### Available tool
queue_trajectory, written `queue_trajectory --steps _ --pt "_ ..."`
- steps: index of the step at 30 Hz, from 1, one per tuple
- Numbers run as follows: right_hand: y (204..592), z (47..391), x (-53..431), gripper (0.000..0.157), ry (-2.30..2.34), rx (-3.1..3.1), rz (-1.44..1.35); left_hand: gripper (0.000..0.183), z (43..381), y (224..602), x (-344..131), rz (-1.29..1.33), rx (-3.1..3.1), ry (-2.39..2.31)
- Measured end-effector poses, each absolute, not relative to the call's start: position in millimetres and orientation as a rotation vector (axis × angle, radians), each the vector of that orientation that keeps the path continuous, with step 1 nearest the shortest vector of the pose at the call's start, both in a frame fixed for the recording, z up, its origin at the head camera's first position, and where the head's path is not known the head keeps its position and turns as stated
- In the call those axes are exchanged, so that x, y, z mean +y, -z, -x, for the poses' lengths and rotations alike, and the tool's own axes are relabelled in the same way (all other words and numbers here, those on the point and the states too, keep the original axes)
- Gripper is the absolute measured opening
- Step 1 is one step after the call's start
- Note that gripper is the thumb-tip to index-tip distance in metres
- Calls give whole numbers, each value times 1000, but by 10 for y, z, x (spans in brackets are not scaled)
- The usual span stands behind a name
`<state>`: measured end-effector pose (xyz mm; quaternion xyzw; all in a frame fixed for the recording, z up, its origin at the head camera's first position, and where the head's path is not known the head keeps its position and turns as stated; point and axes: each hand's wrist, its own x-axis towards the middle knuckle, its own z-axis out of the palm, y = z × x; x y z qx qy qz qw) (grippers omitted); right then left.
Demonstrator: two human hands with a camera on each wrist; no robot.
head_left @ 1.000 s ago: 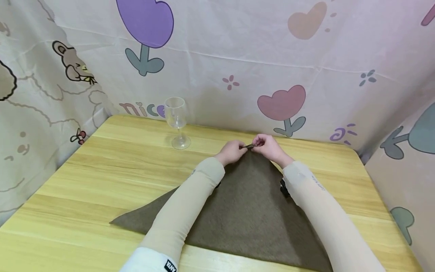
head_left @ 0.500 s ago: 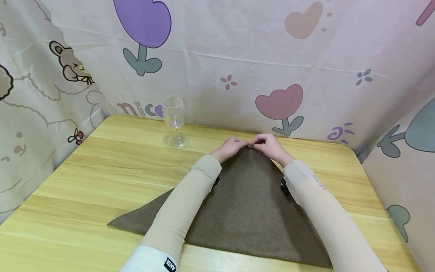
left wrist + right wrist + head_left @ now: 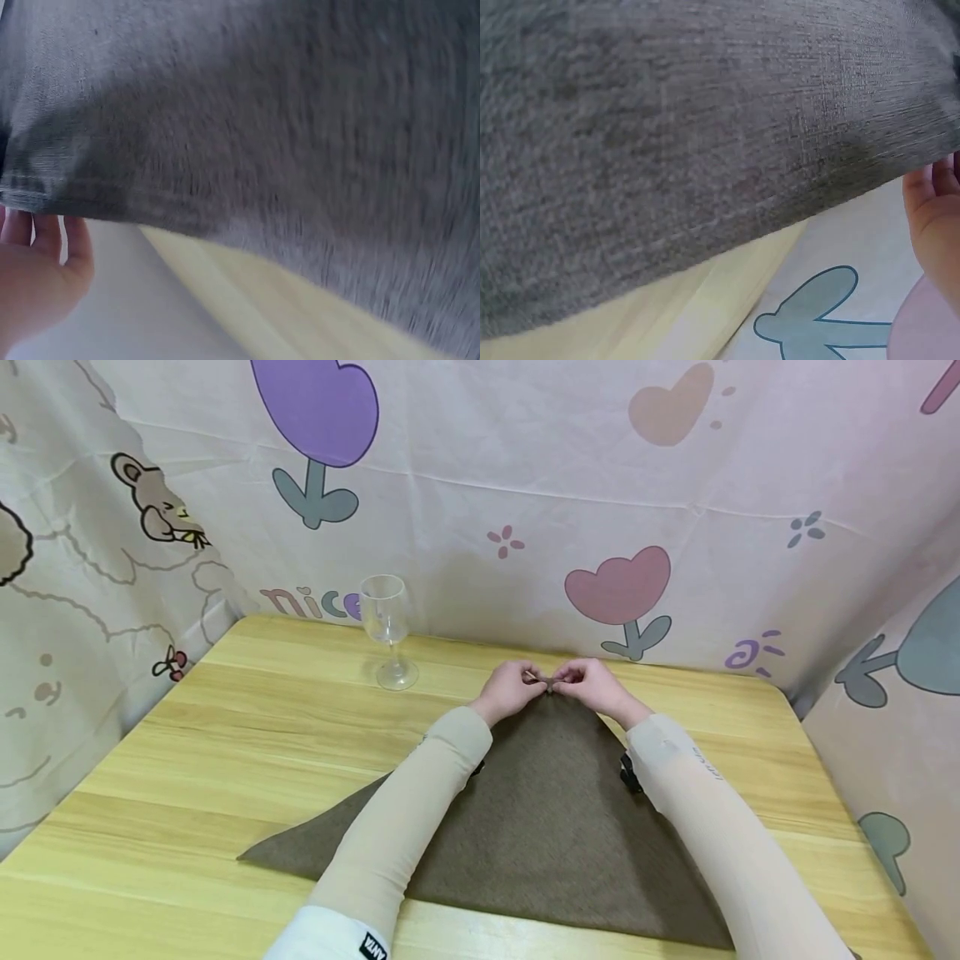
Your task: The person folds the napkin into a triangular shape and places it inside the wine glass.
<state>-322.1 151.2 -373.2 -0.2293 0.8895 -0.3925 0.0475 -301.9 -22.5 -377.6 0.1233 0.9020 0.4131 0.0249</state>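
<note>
A brown cloth napkin [image 3: 540, 827] spreads in a large triangle, its far tip raised toward the back of the table. At that tip my left hand [image 3: 510, 692] pinches the gathered cloth from the left. My right hand [image 3: 595, 687] pinches it from the right, a short bunched strip showing between the fingertips. The left wrist view has the napkin's hanging underside [image 3: 247, 135], with the left fingers [image 3: 46, 236] at its edge. Similar cloth [image 3: 667, 150] fills most of the right wrist view; the right hand's fingers [image 3: 922, 187] reach its edge, their tips partly hidden.
A clear wine glass [image 3: 387, 618] stands upright at the back of the wooden table [image 3: 225, 727], left of the hands. Close behind the table's far edge hangs a printed curtain [image 3: 465, 485]. Another stretch of curtain [image 3: 67, 635] borders the left side.
Half a second ago the left fingers lay flatter and nearer the right fingertips. Now they curl at the cloth tip, with a strip of napkin between both hands. The glass stays put.
</note>
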Motion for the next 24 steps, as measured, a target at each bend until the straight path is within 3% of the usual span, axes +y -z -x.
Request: queue_trajectory --steps 8,14,24 --pt "3815 3177 1438 4 748 2950 954 4 3040 3890 -204 -534 3079 -744" --pt "3917 3142 1371 12 380 3066 1136 9 3041 4018 -159 -689 3167 -498" --pt "3957 3145 1485 9 451 2861 1131 16 3079 4060 -222 -817 2948 -426"
